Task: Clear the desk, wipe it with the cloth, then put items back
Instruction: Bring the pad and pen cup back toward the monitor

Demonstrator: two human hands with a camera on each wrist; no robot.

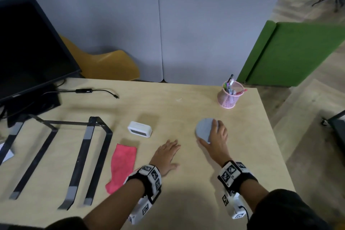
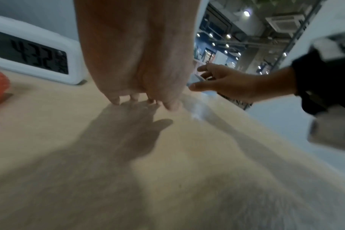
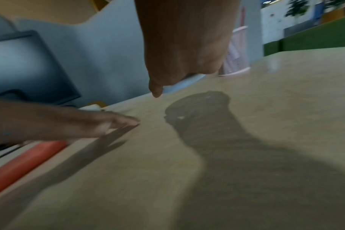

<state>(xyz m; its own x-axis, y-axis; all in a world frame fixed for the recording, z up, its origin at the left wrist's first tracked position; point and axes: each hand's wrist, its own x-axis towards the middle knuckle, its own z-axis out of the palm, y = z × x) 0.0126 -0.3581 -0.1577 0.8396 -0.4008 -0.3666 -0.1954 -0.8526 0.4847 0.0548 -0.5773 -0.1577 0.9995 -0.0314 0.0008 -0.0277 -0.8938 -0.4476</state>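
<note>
On the desk (image 1: 186, 183), right hand (image 1: 217, 137) grips the grey disc (image 1: 203, 129) (thumb under its near edge, fingers curled over); left hand (image 1: 166, 155) lies flat, fingers together.

The light wooden desk (image 1: 186, 183) carries the task's things. A pink-red cloth (image 1: 122, 166), crumpled lengthwise, lies flat toward 8 o'clock. Just beyond it stands a white digital clock (image 1: 140, 129) (reading 4:32 in the left wrist view). A grey round disc (image 1: 203, 129) sits at 2 o'clock, tilted; a pink mesh pen holder (image 1: 228, 98) stands upright beyond it.
</note>
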